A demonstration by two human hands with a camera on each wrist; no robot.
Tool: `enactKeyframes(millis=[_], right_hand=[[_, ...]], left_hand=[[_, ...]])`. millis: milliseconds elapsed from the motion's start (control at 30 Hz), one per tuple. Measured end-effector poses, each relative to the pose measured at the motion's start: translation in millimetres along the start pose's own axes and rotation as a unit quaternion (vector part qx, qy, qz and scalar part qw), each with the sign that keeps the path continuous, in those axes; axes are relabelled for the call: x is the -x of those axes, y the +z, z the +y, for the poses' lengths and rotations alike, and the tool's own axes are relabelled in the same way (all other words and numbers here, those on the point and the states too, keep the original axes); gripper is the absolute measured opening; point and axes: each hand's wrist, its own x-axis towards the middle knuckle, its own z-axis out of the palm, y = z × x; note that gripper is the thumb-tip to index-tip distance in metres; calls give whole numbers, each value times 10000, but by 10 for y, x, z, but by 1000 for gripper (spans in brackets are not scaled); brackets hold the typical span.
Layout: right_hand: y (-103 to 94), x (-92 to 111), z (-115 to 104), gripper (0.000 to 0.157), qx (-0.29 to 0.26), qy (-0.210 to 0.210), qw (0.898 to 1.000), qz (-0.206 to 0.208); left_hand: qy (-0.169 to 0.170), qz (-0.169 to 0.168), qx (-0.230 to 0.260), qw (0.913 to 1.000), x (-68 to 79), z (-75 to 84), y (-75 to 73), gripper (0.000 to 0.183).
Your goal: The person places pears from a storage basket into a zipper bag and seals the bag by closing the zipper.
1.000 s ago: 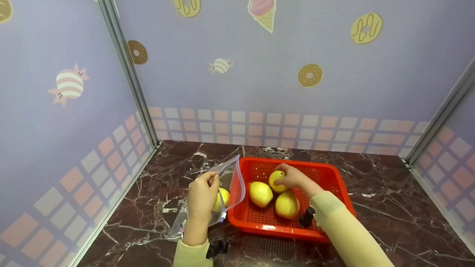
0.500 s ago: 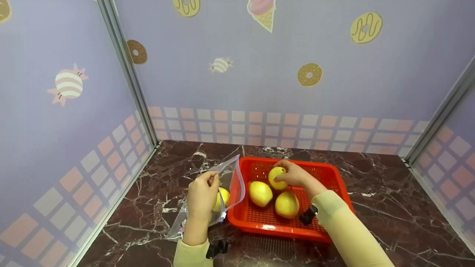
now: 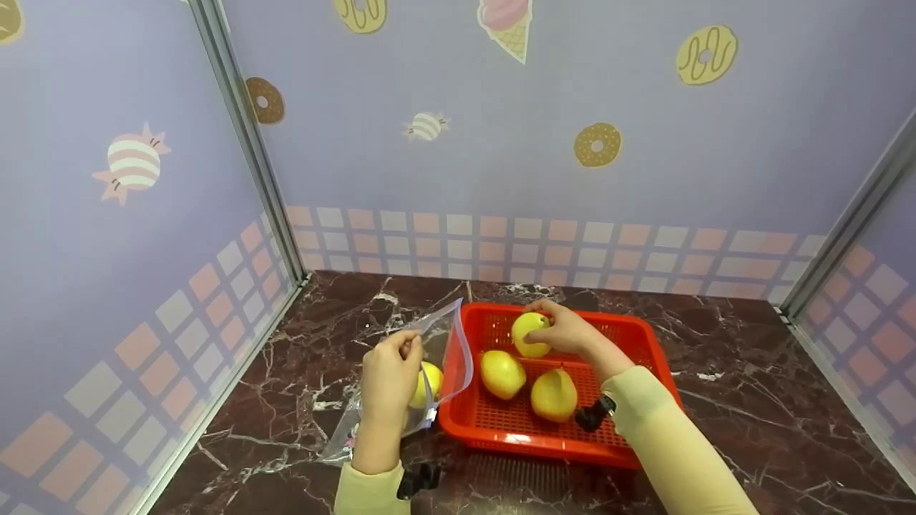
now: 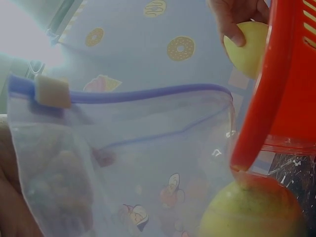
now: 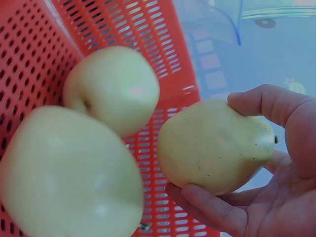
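My right hand [image 3: 572, 335] grips a yellow pear [image 3: 528, 332], raised near the far-left part of the red plastic basket [image 3: 522, 445]. In the right wrist view, thumb and fingers lie round this pear [image 5: 212, 148], its stem toward the palm. Two other yellow pears, a left one [image 3: 503, 374] and a right one [image 3: 554, 397], lie in the basket. My left hand [image 3: 386, 383] pinches the edge of a clear zip bag [image 4: 148, 123] with a purple seal and white slider. The bag's mouth gapes toward the basket. Inside the bag sits one pear [image 3: 431, 383], partly hidden by the left hand.
A dark marbled table [image 3: 286, 429] carries the bag and the basket, which stand side by side with the bag's mouth overlapping the basket's left rim. Patterned panels [image 3: 444, 179] enclose the table at the back and both sides.
My right hand has lifted the pear from beside the other two and moved it slightly up and left. The left hand and the bag have stayed still.
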Motion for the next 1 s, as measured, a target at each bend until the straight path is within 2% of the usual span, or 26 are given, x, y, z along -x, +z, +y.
enactKeyframes(millis=[467, 667, 1000], right_hand=[[33, 123, -206, 60, -256, -263, 9993, 83], [84, 180, -276, 59, -303, -412, 9987, 7], [223, 254, -395, 55, -393, -738, 9964, -117]], left_hand=[[64, 43, -116, 9999, -4, -9, 10, 16], [-16, 12, -65, 10000, -4, 0, 3, 17], [68, 76, -25, 9999, -2, -7, 3, 16]])
